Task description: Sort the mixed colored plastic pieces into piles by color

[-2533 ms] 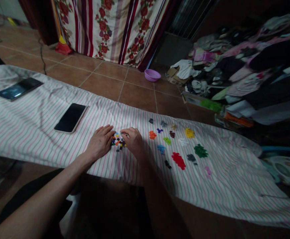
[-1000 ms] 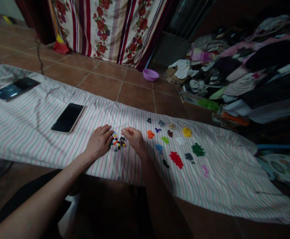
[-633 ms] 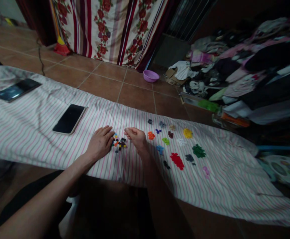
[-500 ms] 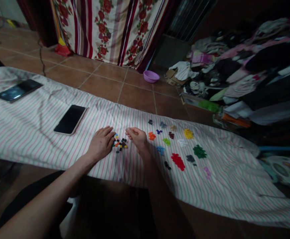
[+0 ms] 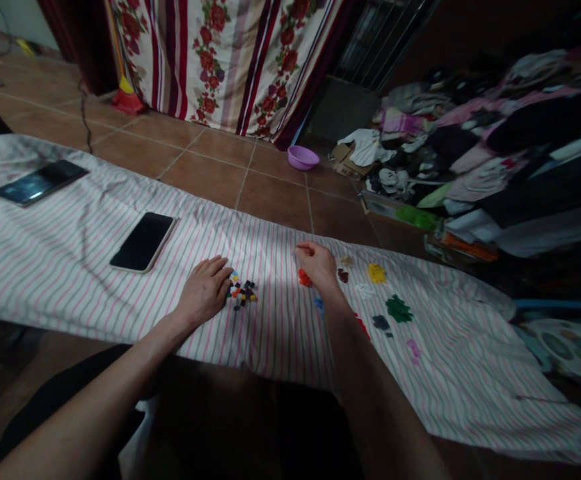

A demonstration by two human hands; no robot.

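My left hand (image 5: 205, 289) lies open on the striped cloth (image 5: 210, 227), its fingertips at the edge of a small mixed pile of coloured pieces (image 5: 242, 293). The pieces look like tiny plastic bricks, too small to be sure. My right hand (image 5: 319, 263) is closed in a pinch at the far side, above the sorted piles; whatever is between its fingertips is hidden. Beneath it an orange pile (image 5: 304, 278) shows in part. Close by are a brown pile (image 5: 343, 275), a light blue pile (image 5: 319, 305) and a white pile (image 5: 365, 291). My right forearm covers part of the red pile (image 5: 361, 325).
Farther right lie yellow (image 5: 377, 273), green (image 5: 399, 309), grey (image 5: 381, 323) and pink (image 5: 413, 350) piles. A phone (image 5: 143, 241) and a larger dark-screened device (image 5: 40, 182) rest on the left. Beyond the cloth's edge, a purple basin (image 5: 303, 158) stands on the tiled floor.
My right hand has moved right, from beside the mixed pile to over the sorted piles, hiding several of them. My left hand has stayed in place.
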